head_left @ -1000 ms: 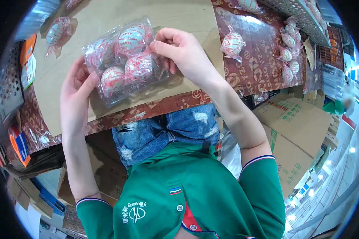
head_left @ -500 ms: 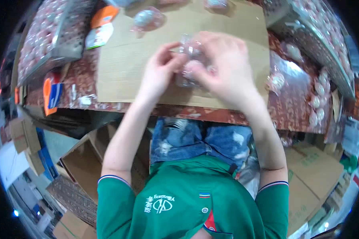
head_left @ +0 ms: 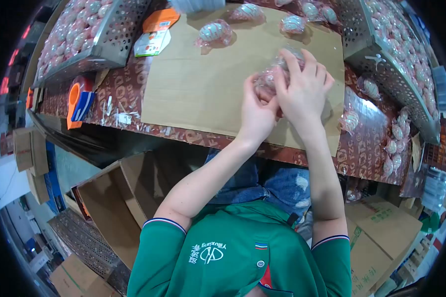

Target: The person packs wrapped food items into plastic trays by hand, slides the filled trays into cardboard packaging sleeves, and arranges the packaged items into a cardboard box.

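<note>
Over the right part of a flat cardboard sheet [head_left: 193, 94], both hands are around a clear plastic package with pinkish wrapped balls [head_left: 268, 78] in it. My left hand [head_left: 259, 113] grips its lower left side, thumb and fingers curled round it. My right hand [head_left: 303, 89] lies over the top right, fingers bent against the plastic; it hides much of the package. Farther back on the sheet sit a striped ball in clear wrap [head_left: 215, 32], a second wrapped ball [head_left: 247, 12] and a third wrapped ball [head_left: 293, 24].
Perforated metal trays heaped with wrapped balls stand at left [head_left: 101, 57] and right [head_left: 381, 59]. An orange and blue tape dispenser [head_left: 77, 106] is at the left table edge, near orange and green cards [head_left: 156, 32]. More wrapped balls [head_left: 396, 133] lie at right. An open carton [head_left: 109, 198] stands below.
Both hands and the package have shifted right over the cardboard. My right hand, blurred before, now lies over the package's top. The view has also shifted, showing more of the table's back.
</note>
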`<state>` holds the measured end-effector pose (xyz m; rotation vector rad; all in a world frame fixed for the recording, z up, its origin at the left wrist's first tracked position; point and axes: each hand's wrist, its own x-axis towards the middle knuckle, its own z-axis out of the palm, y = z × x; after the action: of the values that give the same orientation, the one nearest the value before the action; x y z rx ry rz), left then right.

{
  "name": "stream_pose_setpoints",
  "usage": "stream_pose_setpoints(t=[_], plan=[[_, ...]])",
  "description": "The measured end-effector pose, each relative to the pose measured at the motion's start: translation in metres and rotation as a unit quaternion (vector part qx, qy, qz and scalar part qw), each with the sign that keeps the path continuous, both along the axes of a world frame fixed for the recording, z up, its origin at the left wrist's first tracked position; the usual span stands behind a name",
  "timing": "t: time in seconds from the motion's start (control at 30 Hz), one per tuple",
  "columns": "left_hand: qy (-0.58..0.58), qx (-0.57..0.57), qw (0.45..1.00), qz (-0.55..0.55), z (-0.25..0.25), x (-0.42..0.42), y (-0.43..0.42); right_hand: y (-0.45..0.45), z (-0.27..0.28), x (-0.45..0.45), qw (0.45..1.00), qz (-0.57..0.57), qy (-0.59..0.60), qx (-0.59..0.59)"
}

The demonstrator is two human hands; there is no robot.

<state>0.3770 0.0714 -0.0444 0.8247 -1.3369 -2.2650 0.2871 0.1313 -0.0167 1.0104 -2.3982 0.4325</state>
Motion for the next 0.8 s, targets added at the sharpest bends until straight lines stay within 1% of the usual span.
stream_pose_setpoints(t=[0.07,0.1,0.17,0.2,0.23,0.27,0.33,0.37,0.4,0.47,0.5,0.53,0.6,0.63,0.67,0.7,0.73,0.77,0.8], plan=[[0.001,-0.025,0.999,-0.021,-0.002,0.001,-0.003,0.002,0.002,0.000,1.000,0.008,-0.001,-0.001],[-0.019,-0.023,0.996,-0.085,0.002,0.008,-0.012,0.004,0.003,-0.001,1.000,0.020,-0.011,0.006],[-0.055,-0.144,0.967,-0.204,-0.004,0.022,-0.040,0.013,0.007,-0.003,0.999,0.034,-0.018,0.011],[-0.043,-0.200,0.956,-0.208,0.001,0.032,-0.060,0.020,0.009,-0.002,0.998,0.042,-0.043,0.023],[-0.085,-0.347,0.920,-0.160,0.021,0.042,-0.081,0.029,0.011,-0.001,0.996,0.049,-0.069,0.036],[-0.077,-0.389,0.910,-0.121,0.010,0.044,-0.120,0.039,0.013,0.001,0.996,0.048,-0.069,0.034],[-0.182,-0.439,0.880,-0.026,0.043,0.050,-0.180,0.062,0.015,0.004,0.996,0.019,-0.074,0.051],[-0.084,-0.663,0.742,0.045,0.026,0.045,-0.231,0.070,0.017,0.006,0.995,0.010,-0.080,0.050],[-0.156,-0.760,0.627,0.069,0.017,0.042,-0.269,0.074,0.017,0.005,0.995,0.010,-0.080,0.051],[-0.309,-0.746,0.589,-0.041,-0.023,0.047,-0.317,0.078,0.017,0.004,0.996,0.001,-0.084,0.040],[-0.337,-0.704,0.618,-0.098,-0.020,0.056,-0.291,0.078,0.018,0.004,0.996,-0.002,-0.081,0.039],[-0.311,-0.752,0.578,-0.063,-0.030,0.066,-0.273,0.077,0.019,0.005,0.996,-0.007,-0.079,0.045],[-0.311,-0.749,0.572,-0.122,-0.017,0.097,-0.236,0.077,0.020,0.006,0.996,-0.012,-0.078,0.053],[-0.317,-0.741,0.574,-0.147,-0.004,0.115,-0.208,0.077,0.020,0.006,0.995,-0.014,-0.080,0.054],[-0.303,-0.736,0.580,-0.174,-0.002,0.137,-0.186,0.076,0.019,0.006,0.995,-0.014,-0.084,0.057],[-0.299,-0.720,0.591,-0.205,0.004,0.156,-0.162,0.076,0.018,0.006,0.994,-0.011,-0.086,0.060],[-0.284,-0.695,0.617,-0.237,0.013,0.173,-0.141,0.076,0.018,0.005,0.995,-0.006,-0.084,0.055],[-0.291,-0.670,0.624,-0.276,0.019,0.188,-0.127,0.076,0.018,0.004,0.995,0.000,-0.082,0.049],[-0.253,-0.682,0.624,-0.284,0.022,0.199,-0.119,0.075,0.018,0.004,0.995,0.002,-0.082,0.051]])
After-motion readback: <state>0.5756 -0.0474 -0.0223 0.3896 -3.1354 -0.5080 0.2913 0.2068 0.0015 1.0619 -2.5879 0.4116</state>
